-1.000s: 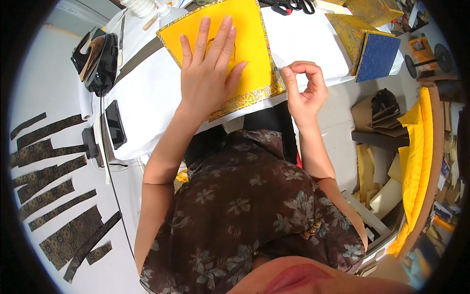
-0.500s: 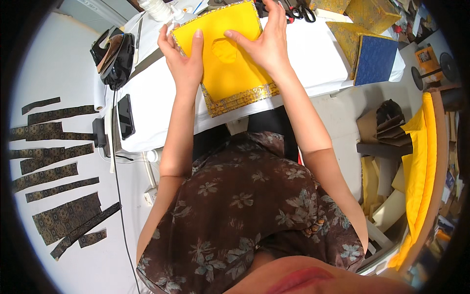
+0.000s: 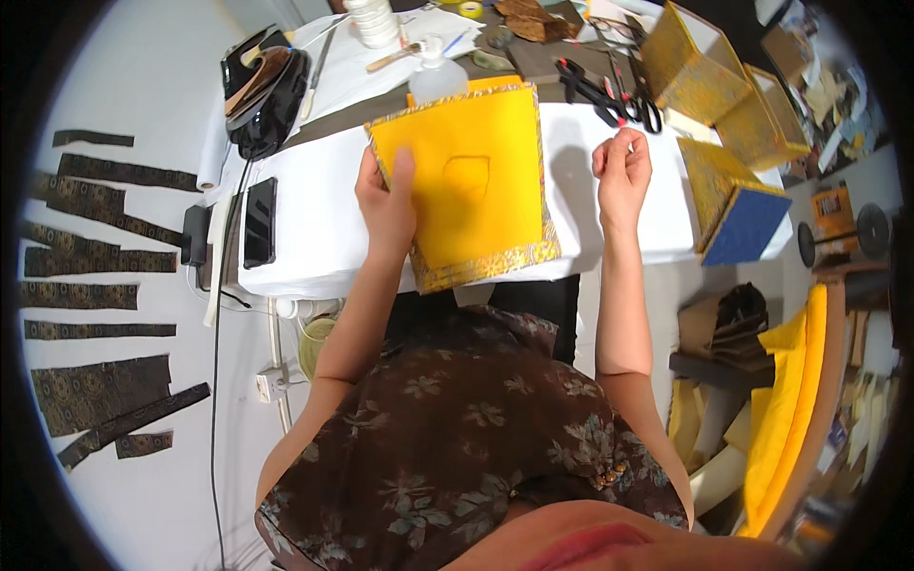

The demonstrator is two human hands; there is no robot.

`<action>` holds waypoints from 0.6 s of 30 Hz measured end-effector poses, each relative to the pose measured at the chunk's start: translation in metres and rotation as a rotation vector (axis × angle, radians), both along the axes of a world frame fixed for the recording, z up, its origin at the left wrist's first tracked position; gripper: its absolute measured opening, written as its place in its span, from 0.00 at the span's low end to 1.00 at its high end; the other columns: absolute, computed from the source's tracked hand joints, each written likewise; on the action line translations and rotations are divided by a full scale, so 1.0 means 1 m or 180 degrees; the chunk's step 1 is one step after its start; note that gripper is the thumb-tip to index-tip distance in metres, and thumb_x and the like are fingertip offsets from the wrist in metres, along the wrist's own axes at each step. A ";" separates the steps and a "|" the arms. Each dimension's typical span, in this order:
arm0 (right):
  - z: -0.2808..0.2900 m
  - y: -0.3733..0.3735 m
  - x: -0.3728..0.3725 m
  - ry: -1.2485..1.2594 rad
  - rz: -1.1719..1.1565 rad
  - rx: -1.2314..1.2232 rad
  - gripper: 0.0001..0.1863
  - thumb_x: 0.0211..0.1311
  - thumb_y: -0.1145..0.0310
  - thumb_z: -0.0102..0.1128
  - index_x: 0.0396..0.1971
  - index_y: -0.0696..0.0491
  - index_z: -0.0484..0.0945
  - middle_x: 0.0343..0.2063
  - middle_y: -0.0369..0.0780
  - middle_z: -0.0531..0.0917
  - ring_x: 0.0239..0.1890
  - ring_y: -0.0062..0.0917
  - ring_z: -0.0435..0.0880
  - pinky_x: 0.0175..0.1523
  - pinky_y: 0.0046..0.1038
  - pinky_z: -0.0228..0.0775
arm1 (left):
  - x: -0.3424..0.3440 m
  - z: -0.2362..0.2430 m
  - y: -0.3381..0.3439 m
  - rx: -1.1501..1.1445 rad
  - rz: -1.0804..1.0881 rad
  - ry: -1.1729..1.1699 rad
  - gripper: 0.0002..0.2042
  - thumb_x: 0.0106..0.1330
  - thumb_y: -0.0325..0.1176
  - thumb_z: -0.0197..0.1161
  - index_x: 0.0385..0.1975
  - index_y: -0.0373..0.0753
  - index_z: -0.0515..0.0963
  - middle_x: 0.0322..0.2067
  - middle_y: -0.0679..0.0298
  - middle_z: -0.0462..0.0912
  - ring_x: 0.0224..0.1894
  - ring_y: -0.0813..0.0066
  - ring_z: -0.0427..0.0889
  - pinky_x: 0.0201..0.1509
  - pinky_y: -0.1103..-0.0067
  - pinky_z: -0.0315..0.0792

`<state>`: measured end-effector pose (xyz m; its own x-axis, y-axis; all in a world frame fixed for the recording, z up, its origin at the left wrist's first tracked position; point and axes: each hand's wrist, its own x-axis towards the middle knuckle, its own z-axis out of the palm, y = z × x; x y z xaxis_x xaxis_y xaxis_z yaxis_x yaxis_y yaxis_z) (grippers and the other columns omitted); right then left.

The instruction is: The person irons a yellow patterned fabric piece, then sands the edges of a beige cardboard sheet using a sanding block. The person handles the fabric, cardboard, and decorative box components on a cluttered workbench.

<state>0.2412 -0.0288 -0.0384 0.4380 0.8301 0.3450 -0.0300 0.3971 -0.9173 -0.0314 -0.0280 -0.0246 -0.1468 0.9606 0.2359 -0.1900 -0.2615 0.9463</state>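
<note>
My left hand [image 3: 388, 205] grips the left edge of a yellow cloth-covered panel [image 3: 457, 224], thumb on its face and fingers behind. The panel is tilted up over the near edge of the table. Patterned gold-and-grey trim runs round its border, and a small squarish outline [image 3: 467, 177] shows at its middle. Off to the right of the panel, my right hand [image 3: 624, 176] is raised with its fingers curled together. Whether anything small is between those fingertips is hidden. Black-handled scissors [image 3: 649, 112] lie just beyond it.
Gold-patterned boxes [image 3: 693, 62] and a blue-faced piece [image 3: 747, 224] stand at the right. Behind the panel are a clear bottle [image 3: 438, 74] and a brush [image 3: 392, 57]. A black iron [image 3: 271, 100] and a phone [image 3: 260, 221] sit left. Dark patterned strips [image 3: 105, 392] lie farther left.
My right hand has let go of the panel and moved right, its fingers now curled. The panel, still in my left hand, sits lower and slightly right in view. The yellow scrap shape at its middle looks different.
</note>
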 end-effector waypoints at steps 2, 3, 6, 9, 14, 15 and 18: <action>0.006 0.012 -0.009 -0.0186 -0.0054 -0.0144 0.19 0.77 0.59 0.46 0.25 0.53 0.66 0.15 0.30 0.69 0.19 0.11 0.63 0.24 0.18 0.52 | -0.026 -0.006 -0.006 0.0003 0.0185 0.0131 0.11 0.74 0.35 0.56 0.48 0.34 0.73 0.39 0.68 0.80 0.39 0.86 0.75 0.44 0.85 0.69; 0.007 0.021 -0.009 -0.0280 -0.0029 -0.0186 0.21 0.77 0.58 0.46 0.22 0.53 0.66 0.14 0.30 0.69 0.19 0.11 0.62 0.24 0.19 0.52 | -0.038 -0.007 -0.006 0.0086 0.0262 0.0104 0.11 0.74 0.34 0.56 0.49 0.35 0.73 0.39 0.69 0.80 0.39 0.87 0.74 0.44 0.86 0.69; 0.011 0.049 -0.015 -0.0940 0.0090 -0.0469 0.20 0.70 0.60 0.59 0.19 0.54 0.70 0.18 0.31 0.73 0.22 0.13 0.66 0.27 0.20 0.58 | -0.067 -0.008 -0.007 0.0158 0.0266 -0.0071 0.13 0.75 0.36 0.55 0.50 0.35 0.73 0.40 0.69 0.80 0.40 0.86 0.74 0.45 0.86 0.68; 0.023 0.076 -0.061 -0.1039 0.0303 -0.0034 0.13 0.60 0.66 0.70 0.33 0.56 0.74 0.34 0.35 0.80 0.34 0.15 0.74 0.38 0.20 0.69 | -0.083 0.010 -0.004 0.0065 0.0558 0.0001 0.13 0.76 0.38 0.54 0.49 0.35 0.73 0.40 0.69 0.80 0.40 0.86 0.74 0.44 0.87 0.68; 0.058 0.098 -0.101 -0.1661 -0.0311 0.0802 0.15 0.59 0.72 0.70 0.43 0.58 0.76 0.38 0.37 0.81 0.39 0.19 0.79 0.46 0.22 0.73 | -0.118 0.014 -0.001 -0.0164 0.0898 -0.0078 0.15 0.76 0.41 0.53 0.50 0.36 0.73 0.41 0.68 0.80 0.42 0.84 0.76 0.45 0.85 0.69; 0.079 0.096 -0.121 -0.1567 -0.0221 0.1194 0.14 0.60 0.74 0.68 0.43 0.58 0.76 0.38 0.37 0.82 0.39 0.19 0.80 0.47 0.21 0.73 | -0.127 0.018 0.000 -0.0197 0.1029 -0.0081 0.13 0.76 0.40 0.53 0.48 0.36 0.74 0.39 0.70 0.79 0.40 0.86 0.75 0.44 0.86 0.68; 0.147 0.096 -0.201 -0.1759 0.0317 0.1883 0.07 0.63 0.77 0.63 0.40 0.58 0.78 0.37 0.37 0.84 0.38 0.17 0.81 0.46 0.20 0.73 | -0.157 0.022 -0.008 -0.0258 0.1396 -0.0031 0.11 0.75 0.38 0.54 0.46 0.36 0.75 0.36 0.71 0.78 0.37 0.87 0.72 0.42 0.86 0.67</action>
